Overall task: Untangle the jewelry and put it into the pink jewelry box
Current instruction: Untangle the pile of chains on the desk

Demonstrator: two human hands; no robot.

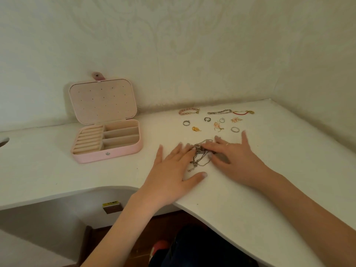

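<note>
A tangle of thin silver chains [200, 155] lies on the white desk [250, 189] between my two hands. My left hand [171, 176] rests flat with fingers spread, its fingertips touching the tangle's left side. My right hand [233, 157] also lies flat and spread, its fingertips on the tangle's right side. Neither hand grips anything. The pink jewelry box [107, 153] stands open at the left, lid upright, with ring rolls and empty compartments showing.
Behind the tangle lie separate pieces: a pink bead bracelet [188, 111], a silver bracelet [219, 112], a red cord bracelet [243, 112], several rings [186, 123] and small pendants [196, 129]. The wall runs behind and to the right. The desk's front edge curves inward near me.
</note>
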